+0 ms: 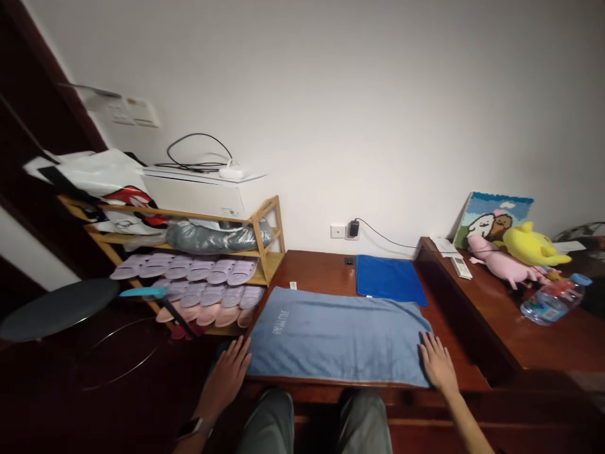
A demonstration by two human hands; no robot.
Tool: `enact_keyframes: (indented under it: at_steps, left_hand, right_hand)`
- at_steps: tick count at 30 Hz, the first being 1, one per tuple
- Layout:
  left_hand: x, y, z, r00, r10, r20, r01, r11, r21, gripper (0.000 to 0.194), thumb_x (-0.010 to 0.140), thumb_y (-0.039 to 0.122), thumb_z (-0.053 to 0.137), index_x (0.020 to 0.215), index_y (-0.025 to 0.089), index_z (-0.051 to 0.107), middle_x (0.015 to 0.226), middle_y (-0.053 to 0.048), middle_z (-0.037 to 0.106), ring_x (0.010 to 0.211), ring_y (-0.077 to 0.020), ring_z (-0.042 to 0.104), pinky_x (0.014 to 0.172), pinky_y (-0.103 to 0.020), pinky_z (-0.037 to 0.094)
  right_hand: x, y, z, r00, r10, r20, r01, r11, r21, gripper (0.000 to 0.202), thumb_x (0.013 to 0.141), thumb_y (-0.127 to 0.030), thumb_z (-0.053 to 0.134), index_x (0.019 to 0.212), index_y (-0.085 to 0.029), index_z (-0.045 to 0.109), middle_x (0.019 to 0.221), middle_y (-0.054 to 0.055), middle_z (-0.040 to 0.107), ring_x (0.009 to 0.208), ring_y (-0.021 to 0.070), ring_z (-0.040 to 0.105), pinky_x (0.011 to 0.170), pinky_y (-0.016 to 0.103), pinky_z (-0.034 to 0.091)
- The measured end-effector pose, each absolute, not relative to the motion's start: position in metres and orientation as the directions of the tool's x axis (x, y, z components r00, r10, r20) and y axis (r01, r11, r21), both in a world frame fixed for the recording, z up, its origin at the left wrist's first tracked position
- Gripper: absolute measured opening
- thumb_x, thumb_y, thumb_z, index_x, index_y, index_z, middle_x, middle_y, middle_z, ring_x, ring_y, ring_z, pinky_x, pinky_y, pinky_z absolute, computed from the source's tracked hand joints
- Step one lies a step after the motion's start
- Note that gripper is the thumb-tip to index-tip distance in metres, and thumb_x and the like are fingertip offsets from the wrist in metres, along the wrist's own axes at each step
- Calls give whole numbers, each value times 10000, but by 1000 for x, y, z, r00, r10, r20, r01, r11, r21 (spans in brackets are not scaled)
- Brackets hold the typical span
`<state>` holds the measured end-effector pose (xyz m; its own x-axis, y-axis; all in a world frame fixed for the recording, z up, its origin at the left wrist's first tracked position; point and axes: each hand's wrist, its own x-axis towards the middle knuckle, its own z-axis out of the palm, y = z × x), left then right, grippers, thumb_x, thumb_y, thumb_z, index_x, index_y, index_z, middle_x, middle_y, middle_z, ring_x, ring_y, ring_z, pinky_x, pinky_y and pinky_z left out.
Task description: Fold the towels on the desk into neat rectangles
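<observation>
A light blue towel (331, 337) with lettering near its left end lies spread out on the brown wooden desk (314, 268). My left hand (232, 362) rests at the towel's left edge, fingers stretched out. At the opposite end, my right hand (437, 360) lies flat with its fingertips on the towel's right edge and fingers slightly spread. Neither hand grips anything. Behind the towel is a darker blue folded cloth (390, 279). Close to the towel's upper left corner sits a small white tag (293, 285).
On the left, a wooden rack (269, 252) holds several slippers (203, 270) and a white box (193, 192). A round stool (59, 308) stands beside it. Right of a raised divider are plush toys (534, 246), a plastic bottle (551, 302) and a remote (460, 267). A charger (353, 227) is plugged into the wall.
</observation>
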<state>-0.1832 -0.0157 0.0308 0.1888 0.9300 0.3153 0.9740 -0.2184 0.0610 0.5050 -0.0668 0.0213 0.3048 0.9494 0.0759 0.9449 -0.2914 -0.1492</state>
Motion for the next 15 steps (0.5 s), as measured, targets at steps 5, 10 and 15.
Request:
enact_keyframes:
  at_steps: [5,10,15]
  left_hand:
    - [-171,-40,33,231,922,311,952,-280,121,583,1047,399,338,1592,285,510,1641,-77,530,1552,-302,435,1257,-530,419]
    - [-173,-50,33,246,928,279,951,-287,117,584,1041,394,322,1564,272,550,1624,-81,546,1523,-303,478,1246,-554,438]
    - [-186,-43,29,263,916,303,945,-307,109,574,1035,331,276,1397,283,719,1508,-84,666,1460,-318,562,1258,-579,426]
  right_hand:
    - [479,-92,-1,227,967,114,961,-204,-188,770,1004,-595,181,1647,-246,421,1725,20,368,1625,294,252,1316,547,254]
    - [487,-97,9,187,978,94,943,-152,-296,722,964,-590,285,1609,-336,487,1693,26,420,1605,334,292,1308,570,284]
    - [507,-95,13,252,961,118,919,-199,-340,704,985,-559,283,1585,-287,532,1674,59,455,1589,339,335,1298,552,324]
